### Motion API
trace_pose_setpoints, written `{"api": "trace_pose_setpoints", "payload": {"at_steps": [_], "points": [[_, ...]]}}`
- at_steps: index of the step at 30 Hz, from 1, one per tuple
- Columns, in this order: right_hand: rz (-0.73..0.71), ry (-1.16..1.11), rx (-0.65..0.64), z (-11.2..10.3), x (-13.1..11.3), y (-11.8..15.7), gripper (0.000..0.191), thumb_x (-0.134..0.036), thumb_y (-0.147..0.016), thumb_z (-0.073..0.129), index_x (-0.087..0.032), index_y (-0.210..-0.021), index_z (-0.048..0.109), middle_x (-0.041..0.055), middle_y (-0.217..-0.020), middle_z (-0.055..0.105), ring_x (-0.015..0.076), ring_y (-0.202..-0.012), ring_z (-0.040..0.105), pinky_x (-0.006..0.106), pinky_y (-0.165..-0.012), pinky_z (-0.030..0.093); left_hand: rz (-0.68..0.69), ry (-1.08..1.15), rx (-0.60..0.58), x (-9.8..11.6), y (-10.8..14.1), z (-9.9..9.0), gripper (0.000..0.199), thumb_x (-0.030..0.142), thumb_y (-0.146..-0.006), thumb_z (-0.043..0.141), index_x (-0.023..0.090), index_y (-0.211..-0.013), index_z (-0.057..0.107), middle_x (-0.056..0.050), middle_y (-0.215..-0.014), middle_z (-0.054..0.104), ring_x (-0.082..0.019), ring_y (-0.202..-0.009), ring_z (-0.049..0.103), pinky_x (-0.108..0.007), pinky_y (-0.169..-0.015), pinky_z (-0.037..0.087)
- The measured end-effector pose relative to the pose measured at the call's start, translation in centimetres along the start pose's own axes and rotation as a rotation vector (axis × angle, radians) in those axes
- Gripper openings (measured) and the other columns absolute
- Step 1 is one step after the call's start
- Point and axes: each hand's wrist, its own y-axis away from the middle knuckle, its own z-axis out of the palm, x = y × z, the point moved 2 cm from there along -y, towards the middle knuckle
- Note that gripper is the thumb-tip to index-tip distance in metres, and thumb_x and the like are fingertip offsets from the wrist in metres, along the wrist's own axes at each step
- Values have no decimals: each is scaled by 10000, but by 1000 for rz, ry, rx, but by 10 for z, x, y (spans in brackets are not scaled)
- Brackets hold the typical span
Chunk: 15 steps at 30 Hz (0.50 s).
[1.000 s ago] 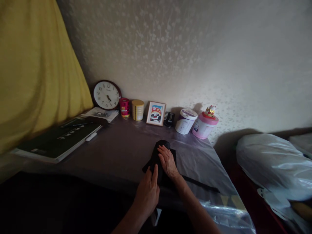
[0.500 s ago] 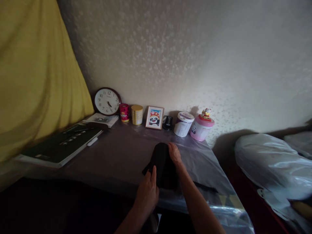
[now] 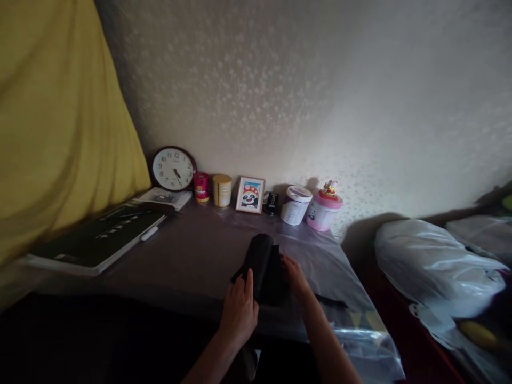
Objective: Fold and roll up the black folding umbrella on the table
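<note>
A black folded bundle [image 3: 260, 261], seemingly cloth, lies near the front of the covered table, with a flatter black flap along its right side. My left hand [image 3: 241, 306] rests on its lower left edge, index finger stretched along it and the other fingers bent against it. At the flap's right edge is my right hand [image 3: 295, 274], its fingers curled around the border. A thin black strap [image 3: 331, 302] extends over the table to the right of my right wrist.
Along the wall stand a round clock [image 3: 174, 168], two small cans, a framed panda picture [image 3: 250, 194], a black object and two tubs, one topped by a figurine. A large dark green book [image 3: 100, 234] lies left. Plastic bags [image 3: 436, 266] sit right, beyond the table edge.
My right hand has moved down along the bundle's right side, and a separate flap now shows beside the roll. My left hand stays at the left edge. The view has shifted slightly.
</note>
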Motion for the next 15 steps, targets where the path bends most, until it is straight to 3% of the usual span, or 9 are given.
{"api": "trace_pose_setpoints", "payload": {"at_steps": [8, 15], "points": [[-41, 145, -19, 12, -1, -3, 286, -313, -758, 517, -171, -953, 670, 25, -746, 695, 173, -687, 649, 298, -618, 527, -5, 5, -26, 1, 0, -3, 633, 82, -796, 354, 35, -1400, 171, -163, -1106, 549, -251, -1076, 496, -365, -901, 385], [-115, 259, 0, 22, 9, -17, 332, -155, -728, 453, -147, -998, 647, 49, -854, 713, 192, -822, 661, 341, -736, 533, -27, 12, -112, 1, -1, -6, 628, 84, -819, 354, 19, -1405, 135, -170, -1110, 544, -233, -1056, 517, -331, -877, 406]]}}
